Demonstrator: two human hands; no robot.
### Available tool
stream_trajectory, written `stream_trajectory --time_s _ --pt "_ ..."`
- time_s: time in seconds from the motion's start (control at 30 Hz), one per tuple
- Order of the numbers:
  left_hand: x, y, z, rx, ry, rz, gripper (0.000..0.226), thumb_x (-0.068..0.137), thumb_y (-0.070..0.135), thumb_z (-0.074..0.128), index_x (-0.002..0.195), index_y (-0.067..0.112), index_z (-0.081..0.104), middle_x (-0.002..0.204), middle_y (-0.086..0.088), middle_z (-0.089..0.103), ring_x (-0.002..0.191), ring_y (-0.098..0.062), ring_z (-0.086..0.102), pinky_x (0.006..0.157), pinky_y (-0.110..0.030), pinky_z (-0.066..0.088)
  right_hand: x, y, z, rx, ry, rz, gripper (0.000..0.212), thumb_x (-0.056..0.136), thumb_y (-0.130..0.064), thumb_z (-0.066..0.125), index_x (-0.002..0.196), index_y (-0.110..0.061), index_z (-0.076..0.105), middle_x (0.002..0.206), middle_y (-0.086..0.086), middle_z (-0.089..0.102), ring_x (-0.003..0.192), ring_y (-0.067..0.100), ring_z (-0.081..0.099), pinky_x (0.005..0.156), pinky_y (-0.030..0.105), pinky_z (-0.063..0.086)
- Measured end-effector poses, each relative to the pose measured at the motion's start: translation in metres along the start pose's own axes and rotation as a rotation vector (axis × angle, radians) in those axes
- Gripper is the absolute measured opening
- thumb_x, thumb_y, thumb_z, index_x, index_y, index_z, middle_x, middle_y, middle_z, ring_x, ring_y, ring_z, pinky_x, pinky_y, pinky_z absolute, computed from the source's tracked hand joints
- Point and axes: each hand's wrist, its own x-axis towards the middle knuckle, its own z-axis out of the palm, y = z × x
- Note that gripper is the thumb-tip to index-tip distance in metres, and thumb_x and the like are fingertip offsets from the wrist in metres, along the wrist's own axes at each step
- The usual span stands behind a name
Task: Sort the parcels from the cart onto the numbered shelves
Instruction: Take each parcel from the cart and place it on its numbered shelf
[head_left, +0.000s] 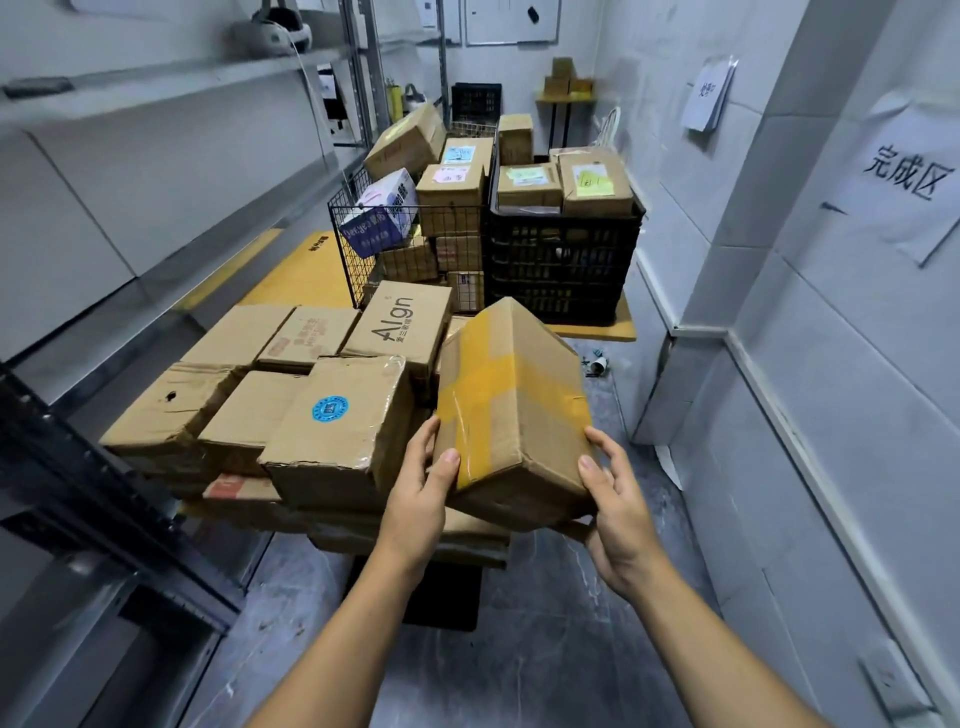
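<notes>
A cardboard parcel with yellow tape (511, 400) is tilted up at the right edge of a stack of parcels on the cart (441, 597). My left hand (423, 493) grips its lower left corner, thumb on the top face. My right hand (615, 509) holds its lower right corner from the side and beneath. Several brown boxes lie on the cart, among them one with a blue round sticker (337, 421) and one printed "Algn" (397, 322). Metal shelves (156, 83) run along the left wall.
Behind the cart stand a wire basket (363, 249) and a black plastic crate (563, 260), both filled with labelled boxes. Paper signs (904, 171) hang on the white wall to the right. Bare grey floor lies between cart and wall.
</notes>
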Motion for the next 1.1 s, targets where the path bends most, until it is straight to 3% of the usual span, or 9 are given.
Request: stream_trajectory --time_s 0.07,0.13,0.23,0.33,0.5,0.67,0.83,0.97,1.1 --pt "-0.003 0.001 0.006 -0.082 0.007 0.022 0.061 0.083 0.05 0.059 0.14 0.04 0.04 0.139 0.008 0.05 0.125 -0.01 0.052 0.107 -0.043 0.043 0.0 -0.002 -0.003 -0.138 -0.009 -0.036 0.031 0.103 -0.018 0.051 0.128 -0.036 0.058 0.133 0.002 0.06 0.108 0.023 0.06 0.091 0.052 0.055" --pt "-0.004 0.002 0.007 -0.07 0.021 0.062 0.058 0.079 0.054 0.064 0.133 0.051 0.043 0.135 0.009 0.053 0.12 -0.011 0.056 0.1 -0.043 0.049 0.002 -0.004 -0.009 -0.48 -0.004 -0.125 0.034 0.104 -0.017 0.05 0.134 -0.029 0.057 0.139 0.003 0.058 0.119 0.015 0.057 0.108 0.044 0.046" --pt "-0.007 0.002 0.008 0.004 0.04 0.103 0.053 0.077 0.062 0.061 0.127 0.062 0.043 0.134 0.014 0.052 0.121 -0.008 0.054 0.098 -0.041 0.05 0.005 -0.013 -0.01 -0.796 0.048 -0.181 0.038 0.102 -0.035 0.052 0.138 -0.026 0.058 0.136 -0.002 0.058 0.124 0.01 0.052 0.11 0.036 0.041" --pt "-0.011 0.005 0.01 0.042 0.095 0.145 0.045 0.083 0.059 0.057 0.124 0.067 0.039 0.129 0.027 0.05 0.122 -0.002 0.051 0.096 -0.029 0.05 0.0 -0.027 -0.004 -0.628 -0.016 -0.186 0.042 0.094 -0.058 0.054 0.131 -0.041 0.058 0.125 -0.012 0.062 0.114 0.003 0.057 0.1 0.032 0.047" --pt "-0.017 0.008 0.02 0.182 0.109 0.265 0.054 0.085 0.044 0.061 0.135 0.048 0.041 0.133 0.017 0.052 0.116 0.004 0.054 0.09 -0.019 0.05 -0.009 -0.032 0.011 -0.544 -0.132 -0.177 0.095 0.062 -0.09 0.059 0.139 -0.038 0.046 0.123 -0.02 0.061 0.112 0.001 0.061 0.092 0.03 0.053" --pt "-0.019 0.008 0.021 0.217 0.063 0.323 0.052 0.087 0.047 0.061 0.135 0.049 0.04 0.132 0.023 0.052 0.118 0.004 0.052 0.086 -0.01 0.046 -0.007 -0.025 0.016 -0.433 -0.052 -0.183 0.055 0.079 -0.049 0.073 0.127 -0.041 0.046 0.12 -0.015 0.062 0.113 0.01 0.062 0.098 0.045 0.054" --pt "-0.011 0.005 0.006 0.08 0.092 0.247 0.043 0.087 0.039 0.058 0.129 0.029 0.055 0.129 0.005 0.058 0.119 -0.007 0.055 0.096 -0.027 0.049 -0.003 -0.021 0.006 -0.101 -0.045 -0.032 0.05 0.078 -0.035 0.071 0.125 -0.028 0.055 0.122 0.004 0.069 0.104 0.021 0.069 0.08 0.047 0.059" --pt "-0.005 -0.009 -0.003 0.185 0.113 0.127 0.04 0.092 0.039 0.061 0.13 0.034 0.05 0.132 0.006 0.052 0.117 0.005 0.051 0.101 -0.029 0.045 -0.003 -0.015 -0.001 0.075 -0.063 0.044 0.057 0.078 -0.032 0.069 0.131 -0.023 0.053 0.12 0.005 0.071 0.1 0.027 0.068 0.082 0.061 0.056" --pt "-0.009 -0.015 0.002 0.04 0.044 0.061 0.048 0.084 0.049 0.059 0.131 0.046 0.046 0.13 0.023 0.055 0.119 0.007 0.051 0.095 -0.018 0.046 -0.003 -0.01 -0.01 0.103 -0.107 0.083 0.056 0.079 -0.032 0.069 0.132 -0.027 0.052 0.122 0.005 0.07 0.102 0.027 0.068 0.081 0.06 0.056"
